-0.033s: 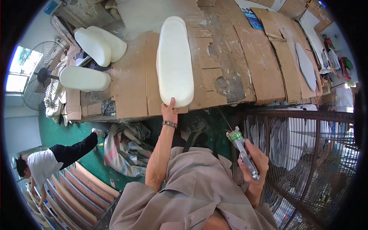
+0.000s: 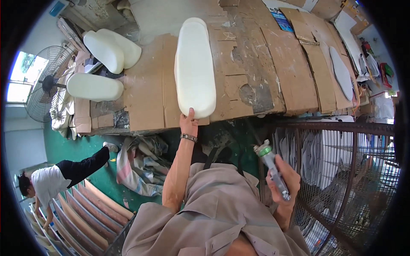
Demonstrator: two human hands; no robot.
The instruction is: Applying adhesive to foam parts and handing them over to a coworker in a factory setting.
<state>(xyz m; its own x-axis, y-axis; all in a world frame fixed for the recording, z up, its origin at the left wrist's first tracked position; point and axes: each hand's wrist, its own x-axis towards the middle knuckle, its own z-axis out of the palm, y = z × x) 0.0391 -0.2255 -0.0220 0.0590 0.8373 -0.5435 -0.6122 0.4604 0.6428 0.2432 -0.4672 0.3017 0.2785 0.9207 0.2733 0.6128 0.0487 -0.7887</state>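
Note:
A long white foam pad [image 2: 196, 68] with rounded ends lies on the cardboard-covered bench [image 2: 147, 94], its near end at the front edge. My left hand [image 2: 188, 123] grips that near end, thumb on top and the other fingers mostly hidden beneath. To the right, in front of the bench, my right hand [image 2: 287, 179] is wrapped round a metal spray gun [image 2: 269, 160] with a green ring behind its nozzle. The gun points up toward the bench, apart from the pad, and looks slightly blurred.
More white pads [image 2: 95, 87] sit at the bench's left, near a fan [image 2: 48, 83]. A flat pale piece [image 2: 341, 73] lies far right. A wire rack [image 2: 353, 158] stands at my right. Crumpled sacking [image 2: 141, 168] covers some floor; a person [image 2: 51, 177] bends over curved panels [image 2: 92, 213].
The spray gun's nozzle has shifted slightly to the right and blurred. My left hand and the pad have hardly moved.

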